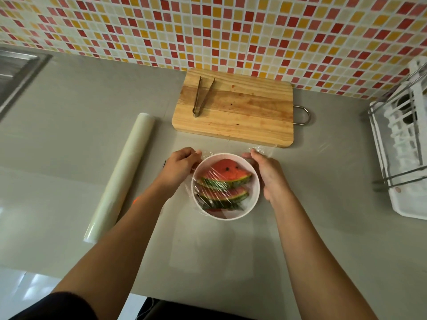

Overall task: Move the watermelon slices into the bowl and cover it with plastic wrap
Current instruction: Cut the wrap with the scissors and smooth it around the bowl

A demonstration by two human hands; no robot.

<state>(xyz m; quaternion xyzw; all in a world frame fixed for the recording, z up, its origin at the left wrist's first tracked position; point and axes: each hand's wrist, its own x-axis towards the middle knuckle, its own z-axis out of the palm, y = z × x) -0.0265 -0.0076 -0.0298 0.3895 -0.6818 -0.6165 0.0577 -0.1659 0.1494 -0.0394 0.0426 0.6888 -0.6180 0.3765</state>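
Note:
A white bowl (pixel 253 192) stands on the grey counter and holds watermelon slices (pixel 225 181) with red flesh and green rind. A sheet of clear plastic wrap (pixel 263 150) lies stretched over the bowl's top, and its loose edges stick out past the far rim. My left hand (pixel 179 166) grips the wrap at the bowl's left side with curled fingers. My right hand (pixel 269 174) lies against the bowl's right side, its thumb and fingers pinching the wrap at the far right rim.
A roll of plastic wrap (pixel 122 175) lies to the left of the bowl. Behind the bowl sits a wooden cutting board (pixel 245 112) with metal tongs (pixel 202 95) on it. A white dish rack (pixel 402 144) stands at the right, a sink (pixel 16 70) at the far left.

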